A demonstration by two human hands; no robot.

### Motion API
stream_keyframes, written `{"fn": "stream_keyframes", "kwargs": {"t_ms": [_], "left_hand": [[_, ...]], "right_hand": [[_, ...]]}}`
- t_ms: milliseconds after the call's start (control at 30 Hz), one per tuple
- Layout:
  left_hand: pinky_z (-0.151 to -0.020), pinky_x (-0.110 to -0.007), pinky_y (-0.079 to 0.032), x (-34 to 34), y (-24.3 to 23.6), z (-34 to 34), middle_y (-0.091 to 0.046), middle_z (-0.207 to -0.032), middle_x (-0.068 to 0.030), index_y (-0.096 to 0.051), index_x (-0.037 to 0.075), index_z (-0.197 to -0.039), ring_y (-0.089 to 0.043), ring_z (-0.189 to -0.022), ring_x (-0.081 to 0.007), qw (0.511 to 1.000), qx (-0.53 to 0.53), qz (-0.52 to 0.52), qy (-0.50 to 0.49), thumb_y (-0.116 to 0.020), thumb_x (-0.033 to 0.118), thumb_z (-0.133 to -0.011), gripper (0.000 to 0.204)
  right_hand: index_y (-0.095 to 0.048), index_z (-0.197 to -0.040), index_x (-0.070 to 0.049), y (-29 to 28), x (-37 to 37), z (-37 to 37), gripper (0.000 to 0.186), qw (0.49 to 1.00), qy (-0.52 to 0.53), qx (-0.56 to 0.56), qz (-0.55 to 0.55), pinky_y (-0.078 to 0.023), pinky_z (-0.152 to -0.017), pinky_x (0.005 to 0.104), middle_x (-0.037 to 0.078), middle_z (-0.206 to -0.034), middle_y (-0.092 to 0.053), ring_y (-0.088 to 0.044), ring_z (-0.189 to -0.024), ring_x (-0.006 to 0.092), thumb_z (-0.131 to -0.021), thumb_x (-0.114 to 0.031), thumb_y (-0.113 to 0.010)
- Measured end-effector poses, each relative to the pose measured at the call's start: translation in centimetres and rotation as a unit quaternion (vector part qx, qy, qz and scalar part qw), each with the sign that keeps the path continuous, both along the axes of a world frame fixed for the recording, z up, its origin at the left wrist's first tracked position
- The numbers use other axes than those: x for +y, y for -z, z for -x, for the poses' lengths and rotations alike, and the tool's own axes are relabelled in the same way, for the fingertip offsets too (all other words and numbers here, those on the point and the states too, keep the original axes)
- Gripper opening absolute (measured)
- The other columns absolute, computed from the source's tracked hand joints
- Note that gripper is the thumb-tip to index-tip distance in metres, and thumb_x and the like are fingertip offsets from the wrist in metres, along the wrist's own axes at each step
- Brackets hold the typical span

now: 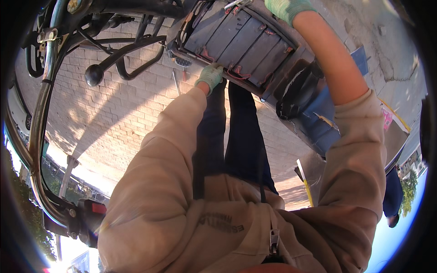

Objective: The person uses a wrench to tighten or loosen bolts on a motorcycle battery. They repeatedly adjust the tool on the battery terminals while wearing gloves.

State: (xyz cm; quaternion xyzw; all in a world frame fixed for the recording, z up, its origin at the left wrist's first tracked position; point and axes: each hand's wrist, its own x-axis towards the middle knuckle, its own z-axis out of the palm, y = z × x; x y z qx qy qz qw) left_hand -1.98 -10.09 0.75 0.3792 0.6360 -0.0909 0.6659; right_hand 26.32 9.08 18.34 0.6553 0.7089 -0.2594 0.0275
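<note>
An open battery compartment (236, 43) at top centre holds several dark grey batteries with red wires and terminals. My left hand (209, 77), in a pale green glove, has its fingers closed on the compartment's lower rim. My right hand (287, 9), gloved alike, reaches past the upper right corner; its fingertips are cut off by the picture's edge. A silver metal tool (234, 5) lies at the top edge. Below the compartment's left end, a red-handled tool (184, 75) and a silver tool (176, 83) rest near a pedal (181, 61).
The vehicle's handlebar (38, 136) and black tubes with a lever fill the left. A torn black-and-blue seat (300, 95) sits right of the compartment. Brick paving (114, 113) lies below. Another person in dark clothing (391, 191) is at the far right.
</note>
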Motion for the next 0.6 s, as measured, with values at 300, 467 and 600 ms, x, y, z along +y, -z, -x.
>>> {"fn": "stream_keyframes", "kwargs": {"t_ms": [300,467,600], "left_hand": [[-0.069,-0.032,-0.048,3.0,0.6,-0.7,-0.066,-0.076,-0.008,-0.067,0.002,-0.12,-0.063,-0.067,-0.0182,0.995,-0.028,-0.026,-0.087,-0.054,0.025,-0.098,0.034],[-0.069,-0.031,-0.046,3.9,0.4,-1.6,-0.066,-0.077,-0.006,-0.069,0.005,-0.12,-0.06,-0.069,-0.0165,0.989,-0.034,-0.027,-0.138,-0.055,0.026,-0.096,0.035],[-0.055,-0.026,-0.039,5.0,0.3,-2.0,-0.061,-0.07,-0.0008,-0.07,0.01,-0.119,-0.052,-0.06,-0.0102,0.98,-0.05,-0.008,-0.192,-0.057,0.026,-0.098,0.03]], "right_hand": [[-0.074,-0.095,-0.008,-0.1,0.7,1.5,0.023,0.996,-0.065,-0.048,0.038,-0.055,-0.09,0.0455,0.019,-0.101,-0.072,-0.069,-0.1,0.0372,-0.084,-0.022,-0.06],[-0.07,-0.116,-0.004,1.3,-0.1,1.1,0.034,0.976,-0.09,0.107,-0.166,-0.05,-0.102,0.0406,0.022,-0.14,-0.056,-0.062,-0.118,0.0354,-0.087,-0.007,-0.053],[-0.072,-0.112,-0.007,1.7,0.3,0.6,0.033,0.983,-0.024,0.115,-0.143,-0.049,-0.103,0.0404,0.019,-0.144,-0.054,-0.06,-0.121,0.037,-0.083,-0.005,-0.057]]}}
